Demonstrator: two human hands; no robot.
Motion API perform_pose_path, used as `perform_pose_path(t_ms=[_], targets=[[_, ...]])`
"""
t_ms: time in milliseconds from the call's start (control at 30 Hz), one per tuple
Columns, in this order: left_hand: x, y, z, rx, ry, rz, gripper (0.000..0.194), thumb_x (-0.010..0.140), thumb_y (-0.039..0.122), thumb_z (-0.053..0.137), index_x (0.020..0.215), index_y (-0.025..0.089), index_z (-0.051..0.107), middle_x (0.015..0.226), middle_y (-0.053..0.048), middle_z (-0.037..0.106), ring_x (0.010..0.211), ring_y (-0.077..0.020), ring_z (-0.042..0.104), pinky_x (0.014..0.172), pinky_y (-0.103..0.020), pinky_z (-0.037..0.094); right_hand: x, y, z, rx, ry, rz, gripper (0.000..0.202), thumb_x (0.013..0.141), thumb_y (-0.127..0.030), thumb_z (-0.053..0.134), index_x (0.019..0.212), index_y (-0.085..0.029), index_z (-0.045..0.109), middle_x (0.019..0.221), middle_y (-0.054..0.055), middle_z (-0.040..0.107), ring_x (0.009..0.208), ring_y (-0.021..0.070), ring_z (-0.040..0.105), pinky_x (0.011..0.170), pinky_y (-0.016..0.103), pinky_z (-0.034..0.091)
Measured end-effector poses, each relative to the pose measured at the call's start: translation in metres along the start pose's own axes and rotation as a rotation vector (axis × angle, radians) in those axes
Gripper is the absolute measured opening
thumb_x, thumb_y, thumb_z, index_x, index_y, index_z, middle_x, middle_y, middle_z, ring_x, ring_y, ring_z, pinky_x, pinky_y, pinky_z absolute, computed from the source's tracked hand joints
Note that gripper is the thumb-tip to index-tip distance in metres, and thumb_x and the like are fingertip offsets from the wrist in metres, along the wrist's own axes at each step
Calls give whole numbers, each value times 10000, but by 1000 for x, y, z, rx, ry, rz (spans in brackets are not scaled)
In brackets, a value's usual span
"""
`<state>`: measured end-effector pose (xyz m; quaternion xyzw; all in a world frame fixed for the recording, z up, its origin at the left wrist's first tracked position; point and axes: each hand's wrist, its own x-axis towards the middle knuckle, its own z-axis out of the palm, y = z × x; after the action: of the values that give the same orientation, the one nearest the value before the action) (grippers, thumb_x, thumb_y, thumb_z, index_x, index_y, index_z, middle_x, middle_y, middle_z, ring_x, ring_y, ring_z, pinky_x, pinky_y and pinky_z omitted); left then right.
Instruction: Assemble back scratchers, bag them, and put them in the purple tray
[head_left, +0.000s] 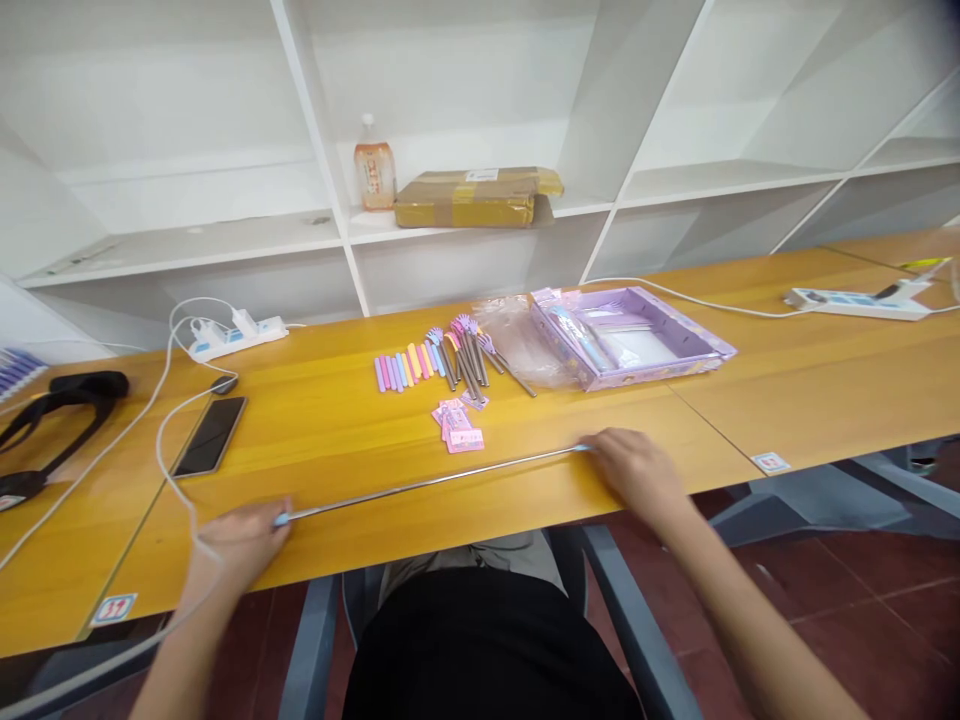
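A telescopic back scratcher (435, 482) is drawn out long above the front of the table, a thin metal rod with light blue ends. My left hand (244, 540) is closed around its left end. At the other end my right hand (634, 465) grips the light blue tip, mostly hidden by the fingers. Beyond the rod lies a small stack of pink printed cards (456, 425). Behind them is a pile of shortened back scratchers (471, 360) with purple, pink and blue claw heads. Beside that pile, a row of pastel handle sleeves (405, 367) lies side by side.
A purple box tray (667, 365) with plastic packaging (517, 335) stands at the back right. A phone (212, 437), a black strap (64, 430) and a power strip (240, 338) lie left. A white cable (161, 430) crosses my left forearm. Shelves hold a bottle (374, 172) and a cardboard box (472, 200).
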<state>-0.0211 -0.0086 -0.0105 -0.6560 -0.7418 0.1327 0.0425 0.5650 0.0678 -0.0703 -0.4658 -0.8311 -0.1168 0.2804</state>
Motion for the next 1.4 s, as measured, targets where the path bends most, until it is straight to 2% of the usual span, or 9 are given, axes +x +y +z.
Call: perform_pose_path(t_ms=[67, 133, 233, 333, 600, 767, 933, 1167, 1400], targets=[[0, -20, 7, 5, -6, 46, 411, 1014, 430, 499, 1105, 256, 861, 1040, -122, 854, 953, -336, 799, 739, -337, 525, -17, 34, -11, 22, -53, 33, 238, 1086, -255, 522, 1057, -204, 753, 985, 102, 781, 896, 232, 724, 859, 371, 540], [-1, -23, 13, -3, -5, 76, 476, 1042, 449, 439, 1031, 234, 863, 981, -130, 851, 933, -334, 797, 741, -337, 509, -29, 46, -17, 10, -78, 66, 238, 1093, -295, 524, 1080, -212, 747, 1004, 95, 783, 890, 233, 736, 831, 364, 553], [-2, -13, 19, -36, 6, 51, 531, 1066, 449, 381, 950, 230, 851, 961, -123, 847, 941, -326, 791, 740, -336, 485, -39, 36, -16, -27, -24, 144, 222, 1087, -298, 546, 1100, -215, 751, 1014, 88, 784, 907, 233, 753, 781, 343, 569], [-4, -6, 20, -70, -3, 1, 508, 1070, 433, 383, 985, 250, 849, 1051, -100, 851, 1004, -321, 785, 742, -334, 465, -43, 19, -11, -18, 48, 228, 203, 1080, -300, 572, 1104, -227, 760, 1041, 85, 794, 954, 237, 770, 770, 333, 589], [-5, -8, 23, -84, -19, -57, 498, 1075, 470, 384, 1018, 296, 847, 1106, -61, 850, 1018, -312, 775, 720, -333, 427, -48, 8, 1, 9, 176, 252, 186, 1086, -277, 589, 1186, -237, 741, 1142, 67, 802, 1040, 250, 758, 965, 390, 590], [-5, -6, 24, -107, -2, -68, 500, 1074, 464, 386, 1043, 289, 854, 1168, -69, 842, 1077, -320, 768, 747, -343, 441, -52, 10, 2, 10, 140, 225, 253, 1101, -236, 526, 1275, -231, 710, 1197, 86, 781, 1061, 255, 728, 963, 393, 574], [-10, 1, 14, -108, 0, -101, 498, 1074, 460, 402, 951, 278, 850, 1069, -70, 851, 1035, -324, 773, 722, -333, 428, -51, 12, 3, 3, 109, 222, 298, 1097, -242, 490, 1311, -222, 696, 1202, 114, 768, 1050, 279, 705, 949, 426, 570], [-9, 1, 14, -132, 24, -110, 481, 1059, 453, 428, 899, 272, 845, 992, -94, 845, 953, -315, 766, 724, -325, 451, -48, 8, -1, -52, 41, 209, 322, 1065, -196, 491, 1316, -210, 692, 1201, 126, 766, 1041, 297, 694, 928, 442, 566], [-9, 0, 13, -103, -4, -73, 505, 1082, 453, 393, 929, 259, 834, 1021, -82, 852, 999, -310, 780, 722, -325, 437, -42, 6, -8, -158, -24, 158, 383, 993, -83, 480, 1284, -191, 704, 1197, 120, 771, 1042, 295, 700, 899, 421, 536]])
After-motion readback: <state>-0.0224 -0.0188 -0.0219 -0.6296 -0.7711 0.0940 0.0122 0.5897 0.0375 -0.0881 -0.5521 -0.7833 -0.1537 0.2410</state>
